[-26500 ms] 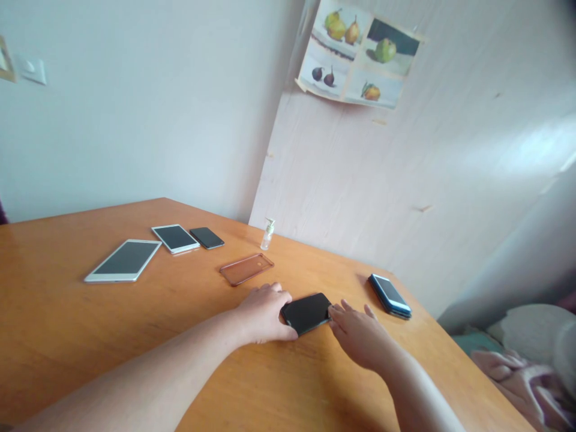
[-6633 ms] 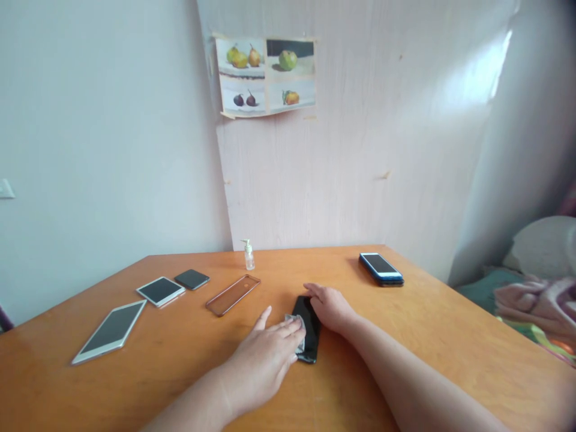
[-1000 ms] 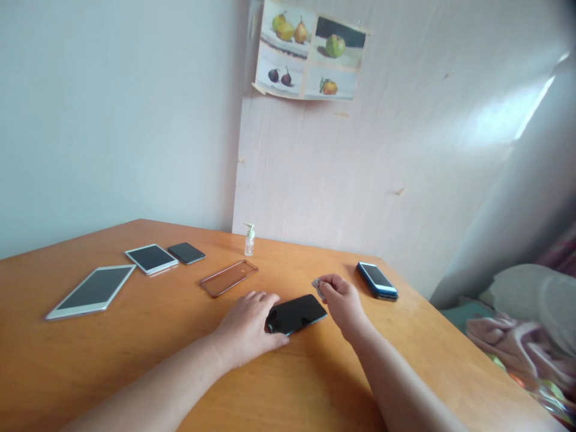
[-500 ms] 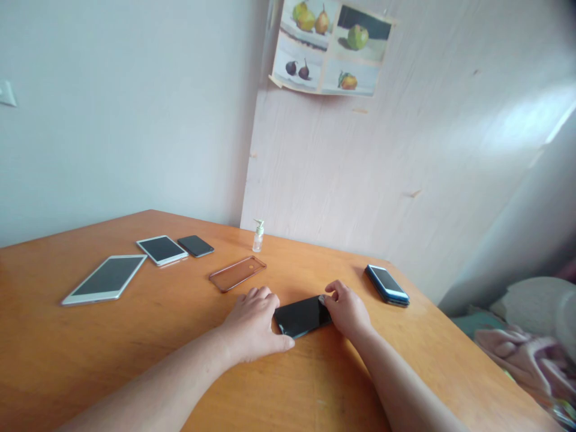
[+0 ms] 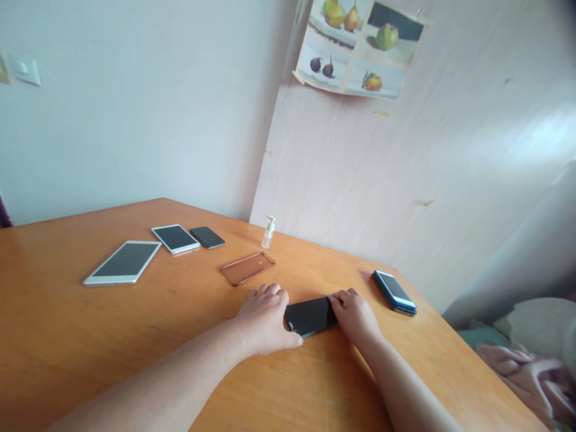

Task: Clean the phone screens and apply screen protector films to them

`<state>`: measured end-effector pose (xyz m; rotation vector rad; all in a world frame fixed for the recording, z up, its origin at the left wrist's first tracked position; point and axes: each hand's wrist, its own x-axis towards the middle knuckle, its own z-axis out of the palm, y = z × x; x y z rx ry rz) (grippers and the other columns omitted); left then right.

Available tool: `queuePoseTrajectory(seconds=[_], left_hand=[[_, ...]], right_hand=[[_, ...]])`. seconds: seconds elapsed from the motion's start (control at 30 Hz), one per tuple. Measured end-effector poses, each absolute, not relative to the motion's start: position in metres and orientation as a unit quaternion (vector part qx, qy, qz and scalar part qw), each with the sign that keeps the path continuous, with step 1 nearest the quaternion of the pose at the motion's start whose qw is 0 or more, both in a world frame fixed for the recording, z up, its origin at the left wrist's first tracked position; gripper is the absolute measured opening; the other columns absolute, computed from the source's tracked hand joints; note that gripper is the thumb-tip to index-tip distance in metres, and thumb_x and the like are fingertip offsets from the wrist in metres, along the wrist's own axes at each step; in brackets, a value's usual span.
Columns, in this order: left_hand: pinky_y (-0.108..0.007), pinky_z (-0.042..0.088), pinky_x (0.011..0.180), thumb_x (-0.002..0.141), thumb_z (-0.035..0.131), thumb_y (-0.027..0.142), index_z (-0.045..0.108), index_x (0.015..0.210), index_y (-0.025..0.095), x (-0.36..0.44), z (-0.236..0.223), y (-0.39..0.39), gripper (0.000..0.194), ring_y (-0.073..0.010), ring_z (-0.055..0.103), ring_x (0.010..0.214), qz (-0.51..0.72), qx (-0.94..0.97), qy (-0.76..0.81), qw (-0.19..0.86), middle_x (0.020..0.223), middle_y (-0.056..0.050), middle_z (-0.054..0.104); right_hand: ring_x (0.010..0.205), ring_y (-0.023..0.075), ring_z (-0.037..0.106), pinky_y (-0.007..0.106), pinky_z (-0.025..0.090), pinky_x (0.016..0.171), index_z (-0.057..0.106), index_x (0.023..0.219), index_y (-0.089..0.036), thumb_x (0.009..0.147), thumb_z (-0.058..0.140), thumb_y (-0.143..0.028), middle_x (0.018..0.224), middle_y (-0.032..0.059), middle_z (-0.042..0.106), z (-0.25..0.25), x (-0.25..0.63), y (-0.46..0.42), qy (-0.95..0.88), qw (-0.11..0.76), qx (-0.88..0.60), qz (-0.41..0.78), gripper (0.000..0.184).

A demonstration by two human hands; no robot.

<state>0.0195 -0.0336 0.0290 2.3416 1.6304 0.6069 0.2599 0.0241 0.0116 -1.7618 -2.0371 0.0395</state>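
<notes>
A black phone (image 5: pixel 312 315) lies screen up on the orange wooden table (image 5: pixel 135 342), between my two hands. My left hand (image 5: pixel 265 318) grips its left end, fingers curled over the far edge and thumb along the near edge. My right hand (image 5: pixel 357 315) rests on its right end with the fingers bent and pressed together on the screen. The small grey wipe it pinched a moment ago is hidden under those fingertips.
A brownish clear phone case (image 5: pixel 247 267) lies beyond my left hand, with a small pump bottle (image 5: pixel 268 233) behind it. Two tablets (image 5: pixel 123 261) (image 5: pixel 175 238) and a small dark phone (image 5: pixel 207 237) lie at the far left. A blue phone (image 5: pixel 395 292) sits near the right edge, bedding (image 5: pixel 531 354) past it.
My right hand, lifted beside the phone with the wipe a second ago, has come down onto the phone's right end. My left hand has stayed on the left end. The view has swung left.
</notes>
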Motion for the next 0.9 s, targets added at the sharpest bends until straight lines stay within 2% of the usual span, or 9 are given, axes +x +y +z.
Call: queuePoseTrajectory(seconds=[0.27,0.47,0.57,0.73,0.9], left_hand=[[-0.042,0.041,0.086,0.049,0.077,0.055,0.061,0.092,0.020,0.020,0.028,-0.031,0.058,-0.0370,0.052,0.107,0.211,0.788,0.564,0.130,0.106,-0.012,0.058],[-0.044,0.041,0.085,0.052,0.074,0.058,0.061,0.092,0.019,0.021,0.023,-0.029,0.057,-0.0378,0.053,0.105,0.215,0.784,0.571,0.114,0.106,-0.015,0.058],[-0.044,0.041,0.085,0.052,0.075,0.058,0.061,0.093,0.019,0.021,0.024,-0.029,0.059,-0.0373,0.053,0.105,0.205,0.788,0.569,0.114,0.107,-0.015,0.058],[-0.044,0.042,0.085,0.050,0.076,0.061,0.062,0.095,0.018,0.019,0.029,-0.030,0.064,-0.0382,0.052,0.106,0.194,0.797,0.560,0.116,0.109,-0.016,0.057],[-0.046,0.042,0.084,0.049,0.077,0.060,0.061,0.093,0.017,0.019,0.028,-0.029,0.063,-0.0388,0.053,0.104,0.201,0.796,0.560,0.116,0.108,-0.017,0.058]], right_hand=[[0.078,0.0168,0.060,0.026,0.042,0.070,0.075,0.087,-0.023,0.089,0.048,-0.022,0.083,0.0054,0.062,0.014,0.224,0.003,-0.797,0.243,-0.551,0.049,0.026],[0.086,0.0181,0.057,0.028,0.042,0.077,0.071,0.105,-0.031,0.093,0.046,-0.025,0.089,0.0046,0.064,0.028,0.191,-0.031,-0.881,0.199,-0.426,0.051,0.029],[0.087,0.0198,0.055,0.029,0.041,0.076,0.072,0.105,-0.032,0.094,0.046,-0.029,0.090,0.0059,0.064,0.029,0.200,-0.025,-0.870,0.177,-0.460,0.005,0.028],[0.086,0.0223,0.055,0.031,0.040,0.074,0.075,0.094,-0.029,0.093,0.046,-0.029,0.085,0.0082,0.062,0.023,0.234,0.003,-0.808,0.149,-0.568,-0.055,0.029],[0.083,0.0197,0.057,0.028,0.041,0.072,0.073,0.090,-0.024,0.092,0.048,-0.026,0.082,0.0062,0.062,0.021,0.224,-0.007,-0.827,0.173,-0.535,0.015,0.025]])
